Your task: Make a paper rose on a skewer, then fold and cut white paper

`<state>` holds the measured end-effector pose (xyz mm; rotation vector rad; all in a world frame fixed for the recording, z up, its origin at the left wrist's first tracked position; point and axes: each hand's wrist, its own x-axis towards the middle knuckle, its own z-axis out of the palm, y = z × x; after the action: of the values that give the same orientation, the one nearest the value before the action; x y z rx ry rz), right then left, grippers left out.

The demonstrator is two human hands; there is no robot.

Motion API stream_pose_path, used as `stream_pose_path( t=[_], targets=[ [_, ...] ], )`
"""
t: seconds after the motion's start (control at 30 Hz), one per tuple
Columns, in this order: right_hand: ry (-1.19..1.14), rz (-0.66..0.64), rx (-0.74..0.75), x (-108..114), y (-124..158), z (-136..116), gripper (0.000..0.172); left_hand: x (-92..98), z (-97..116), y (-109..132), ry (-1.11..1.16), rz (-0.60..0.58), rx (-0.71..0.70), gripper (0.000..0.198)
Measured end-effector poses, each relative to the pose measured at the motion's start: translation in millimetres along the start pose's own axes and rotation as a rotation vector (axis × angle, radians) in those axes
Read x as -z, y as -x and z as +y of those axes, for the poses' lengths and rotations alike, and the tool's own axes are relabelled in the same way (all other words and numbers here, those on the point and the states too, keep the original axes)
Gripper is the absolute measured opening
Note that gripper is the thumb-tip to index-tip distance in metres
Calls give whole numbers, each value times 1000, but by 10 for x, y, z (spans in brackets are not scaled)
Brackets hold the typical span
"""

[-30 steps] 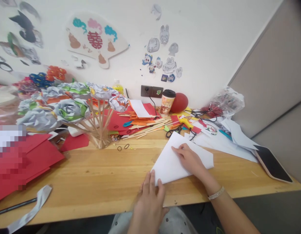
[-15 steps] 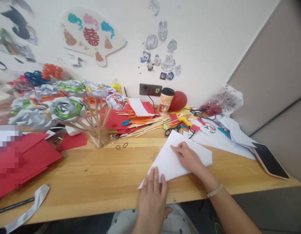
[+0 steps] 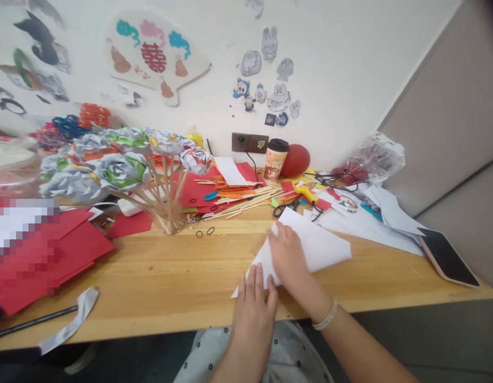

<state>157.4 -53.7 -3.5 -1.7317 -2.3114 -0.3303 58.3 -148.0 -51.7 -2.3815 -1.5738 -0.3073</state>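
A folded sheet of white paper (image 3: 322,242) lies on the wooden table, its long slanted edge facing left and a sharp corner pointing towards me. My left hand (image 3: 255,300) rests flat over the near left part of the sheet, its fingers stretched out. Further up the same slanted edge, my right hand (image 3: 288,252) is closed, with bent fingers pressed on the fold. Its fingertips are partly hidden, as is the paper beneath both hands.
Beyond the paper lie black scissors (image 3: 286,207), a yellow glue gun (image 3: 306,192) and thin wooden sticks (image 3: 250,199). Paper flowers (image 3: 122,170) stand in a glass (image 3: 172,221) at left, near red paper (image 3: 82,244). A paper cup (image 3: 275,162) stands behind; a phone (image 3: 449,258) lies right.
My right hand has moved left across the sheet to its slanted edge. The left hand stays flat near the lower corner. The whole view has shifted slightly.
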Motion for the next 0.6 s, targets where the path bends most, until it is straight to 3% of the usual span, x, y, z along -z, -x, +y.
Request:
stream_pose_path(
  t=[0.1,0.37,0.5,0.6],
  targets=[
    [-205,39,153,-111,7,-160,33,34,-3,-3,22,-23,1,40],
    [-308,39,81,-278,15,-79,40,39,-183,152,33,-57,-106,54],
    [-324,54,89,-249,22,-57,39,-38,-313,332,-3,-15,-115,58],
    [-279,96,99,-238,23,95,38,-76,-360,386,-23,34,-138,62]
  ],
)
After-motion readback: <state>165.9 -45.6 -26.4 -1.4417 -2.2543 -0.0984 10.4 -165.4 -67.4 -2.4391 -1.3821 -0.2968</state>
